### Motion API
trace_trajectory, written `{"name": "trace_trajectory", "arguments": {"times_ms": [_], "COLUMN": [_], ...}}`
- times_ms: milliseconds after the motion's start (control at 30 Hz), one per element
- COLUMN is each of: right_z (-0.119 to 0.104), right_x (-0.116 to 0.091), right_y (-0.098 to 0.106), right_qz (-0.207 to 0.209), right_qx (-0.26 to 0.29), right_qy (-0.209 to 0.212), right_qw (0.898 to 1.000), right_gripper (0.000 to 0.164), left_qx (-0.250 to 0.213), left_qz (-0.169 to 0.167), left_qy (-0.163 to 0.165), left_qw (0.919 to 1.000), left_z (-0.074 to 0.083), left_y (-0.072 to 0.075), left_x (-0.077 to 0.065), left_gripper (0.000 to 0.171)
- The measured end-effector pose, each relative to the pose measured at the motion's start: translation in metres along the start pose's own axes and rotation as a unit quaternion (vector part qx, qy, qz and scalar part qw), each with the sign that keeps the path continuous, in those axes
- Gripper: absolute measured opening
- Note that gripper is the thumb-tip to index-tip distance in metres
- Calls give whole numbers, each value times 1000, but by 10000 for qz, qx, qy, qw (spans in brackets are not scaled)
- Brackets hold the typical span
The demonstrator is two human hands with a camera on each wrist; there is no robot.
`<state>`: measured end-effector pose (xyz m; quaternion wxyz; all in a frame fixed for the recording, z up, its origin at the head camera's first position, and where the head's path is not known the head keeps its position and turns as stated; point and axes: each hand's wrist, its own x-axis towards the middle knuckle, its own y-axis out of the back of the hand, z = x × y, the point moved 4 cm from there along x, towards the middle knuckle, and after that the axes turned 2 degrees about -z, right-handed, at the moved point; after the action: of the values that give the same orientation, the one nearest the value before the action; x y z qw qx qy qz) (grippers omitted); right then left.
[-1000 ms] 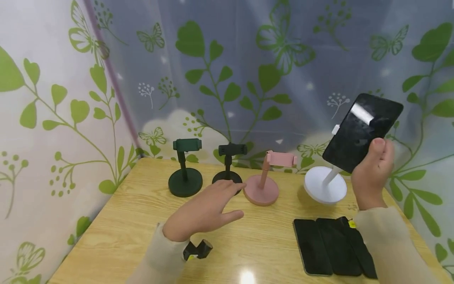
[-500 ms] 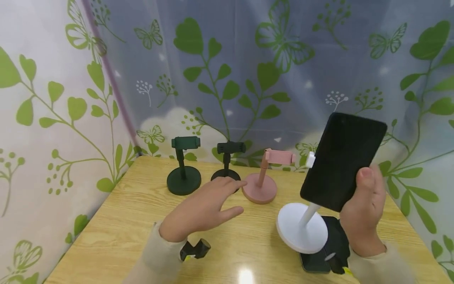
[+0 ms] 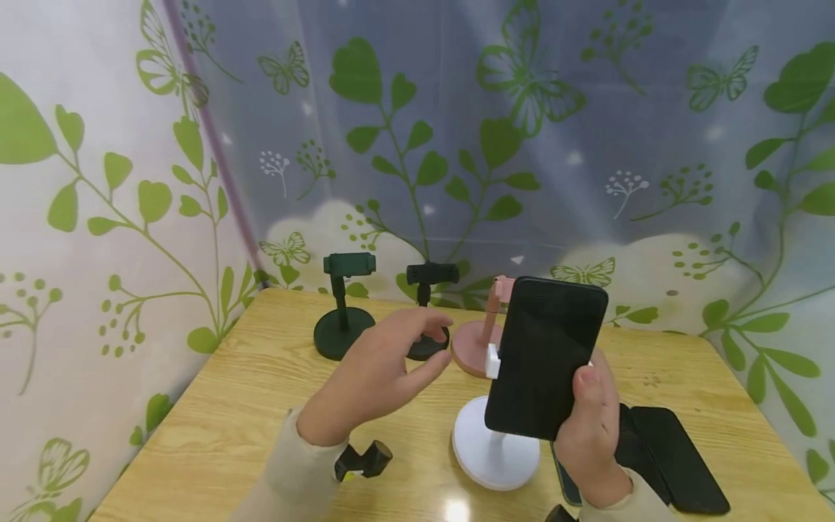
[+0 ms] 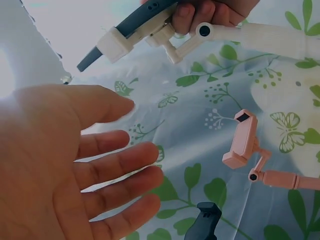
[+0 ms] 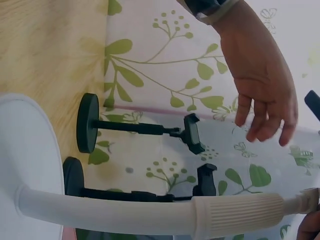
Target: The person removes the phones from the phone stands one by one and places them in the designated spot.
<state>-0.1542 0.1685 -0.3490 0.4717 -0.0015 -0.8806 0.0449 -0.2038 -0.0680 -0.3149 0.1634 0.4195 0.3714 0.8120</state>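
Observation:
My right hand (image 3: 590,428) grips a black smartphone (image 3: 548,355) by its lower right edge, thumb over the screen. The phone sits in the clamp of a white phone stand (image 3: 496,457), whose small white jaw shows at the phone's left edge. In the right wrist view the stand's ribbed white stem (image 5: 240,215) runs across the bottom. Whether its round base touches the table cannot be told. My left hand (image 3: 381,366) hovers left of the phone with loosely bent fingers and holds nothing; the left wrist view shows its palm (image 4: 45,165) apart from the phone.
Along the back of the wooden table (image 3: 215,420) stand a dark green phone stand (image 3: 344,333), a black phone stand (image 3: 432,273) and a pink phone stand (image 3: 470,349), partly hidden. Several black phones (image 3: 681,457) lie at the right, partly behind my right hand. A patterned curtain (image 3: 450,210) hangs behind.
My right hand has brought the white stand and its phone leftward and down, from the right back toward the middle front. The left hand stays nearly in place, its fingers now more bent.

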Motion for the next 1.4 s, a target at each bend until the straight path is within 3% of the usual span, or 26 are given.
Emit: {"name": "trace_trajectory", "arguments": {"times_ms": [300, 467, 667, 900, 1033, 1133, 1267, 1400], "right_z": [10, 11, 10, 8, 5, 2, 1, 1], "right_x": [-13, -15, -17, -11, -4, -1, 1, 1], "right_y": [-17, -24, -28, -20, -11, -5, -2, -3], "right_qz": [39, -253, -760, -965, -675, -388, -312, -405], "right_qx": [115, 415, 551, -372, -973, -1416, -1669, -1676], "right_qy": [253, 356, 55, -164, -63, -33, -36, -16], "right_qw": [9996, 9982, 9956, 9945, 9929, 9892, 9855, 9850], "right_gripper": [39, 39, 38, 40, 36, 30, 24, 23], "left_qx": [-1013, -987, -855, -375, -355, -421, -559, -634], "left_qz": [-120, -132, -205, -51, -131, -150, -202, -261], "left_qy": [-272, -458, -853, -890, -774, -633, -433, -320], "left_qw": [9944, 9940, 9925, 9953, 9963, 9970, 9973, 9971], "left_z": [0, 2, 5, 8, 8, 7, 7, 7], "left_y": [1, 3, 0, -4, -6, -8, -10, -11], "left_x": [-3, -3, -4, -2, 0, 0, 0, -1], "left_gripper": [21, 29, 31, 21, 30, 27, 14, 15]}}
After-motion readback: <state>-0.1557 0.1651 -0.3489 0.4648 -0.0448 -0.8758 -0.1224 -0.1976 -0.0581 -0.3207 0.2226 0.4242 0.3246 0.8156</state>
